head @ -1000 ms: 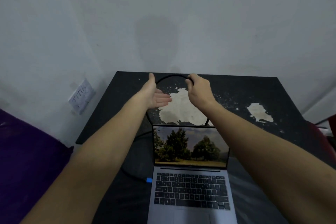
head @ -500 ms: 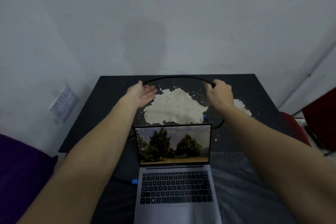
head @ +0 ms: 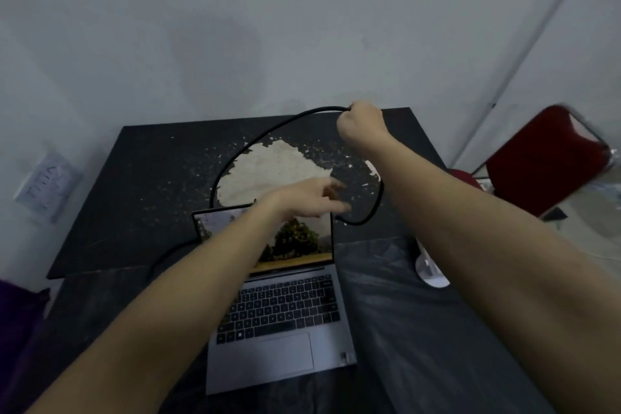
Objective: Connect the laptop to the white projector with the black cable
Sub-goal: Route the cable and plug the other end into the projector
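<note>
Behind the open grey laptop, the matte black table shows a rough pale patch of peeled surface. Your right hand makes a fist around the thin black cable, which curves in a loop. Your left hand reaches over the screen with loose, blurred fingers.

A: Any text legible?
B: None. Laptop keys too blurred to read. Wall socket, far left, shows faint marks, unreadable.
A: Brands?
B: None seen.
</note>
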### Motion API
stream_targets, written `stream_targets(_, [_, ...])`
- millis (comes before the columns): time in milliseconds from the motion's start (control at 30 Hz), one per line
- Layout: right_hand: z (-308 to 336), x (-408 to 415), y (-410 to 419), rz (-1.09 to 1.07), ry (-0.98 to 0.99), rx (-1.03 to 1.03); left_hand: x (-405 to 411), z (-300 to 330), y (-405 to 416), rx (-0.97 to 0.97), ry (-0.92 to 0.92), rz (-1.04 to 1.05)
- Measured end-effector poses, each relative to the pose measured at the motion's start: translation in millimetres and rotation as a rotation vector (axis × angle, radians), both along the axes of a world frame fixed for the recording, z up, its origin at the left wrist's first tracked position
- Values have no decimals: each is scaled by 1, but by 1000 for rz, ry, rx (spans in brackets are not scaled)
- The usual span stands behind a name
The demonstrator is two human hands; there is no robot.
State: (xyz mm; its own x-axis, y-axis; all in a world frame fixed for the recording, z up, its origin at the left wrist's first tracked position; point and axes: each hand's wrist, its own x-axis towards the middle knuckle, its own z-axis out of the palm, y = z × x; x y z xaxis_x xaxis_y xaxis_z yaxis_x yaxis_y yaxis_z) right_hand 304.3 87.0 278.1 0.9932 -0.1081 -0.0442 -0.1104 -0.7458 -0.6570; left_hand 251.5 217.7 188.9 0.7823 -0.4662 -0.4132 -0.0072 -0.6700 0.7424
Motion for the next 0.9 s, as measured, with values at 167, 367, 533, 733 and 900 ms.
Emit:
stream_targets(167, [3, -13, -21, -56, 86, 76, -33, -27, -78, 99, -281, -87])
stream_targets(367, [-8, -24, -60, -101, 60, 336, -33, -41, -112, -73, -259, 313])
stream_targets(533, [-53, -53, -99, -233, 35, 375, -16, -42, -104, -424, -158, 672])
stream_targets(733, [-121, -106, -124, -199, 767, 848, -12, -36, -105, -833, 68, 880])
stream_targets(900, [-130, -103, -124, -457, 504, 1636, -35, -32, -110, -960, 335, 855])
